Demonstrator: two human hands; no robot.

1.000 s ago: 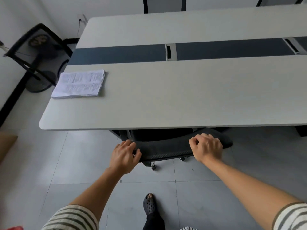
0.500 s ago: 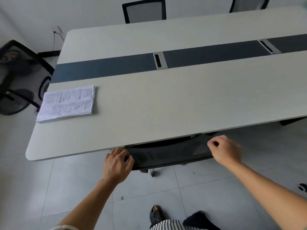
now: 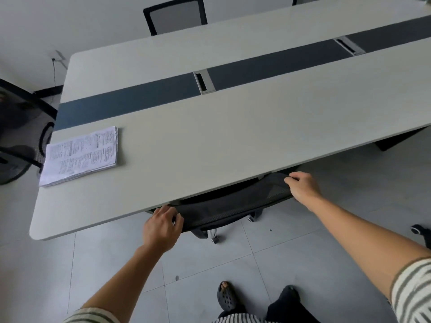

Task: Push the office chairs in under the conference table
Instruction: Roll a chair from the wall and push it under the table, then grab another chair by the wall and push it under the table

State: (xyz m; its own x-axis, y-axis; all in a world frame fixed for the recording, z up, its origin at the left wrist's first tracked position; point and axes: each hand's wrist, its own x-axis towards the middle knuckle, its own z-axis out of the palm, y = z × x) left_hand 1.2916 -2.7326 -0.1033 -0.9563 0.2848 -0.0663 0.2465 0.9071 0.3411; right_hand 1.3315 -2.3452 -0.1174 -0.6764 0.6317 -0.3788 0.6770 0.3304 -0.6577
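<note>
**Both hands on a chair at the table edge**

At the near edge of the table (image 3: 233,141), a black mesh chair (image 3: 228,209) sits tucked mostly beneath the top, only the curved top of its backrest and a caster showing. The left hand (image 3: 161,227) curls around the backrest's left end, fingers over the rim and touching the table's underside edge. The right hand (image 3: 303,186) grips the backrest's right end, fingers closed on the mesh (the two hands are well apart, one at each end). A stack of printed papers (image 3: 80,156) lies on the table near its left end. Beyond the table's far side stands another chair (image 3: 175,16), upright. Left of the table, a third chair (image 3: 21,127) stands apart from it.
</note>
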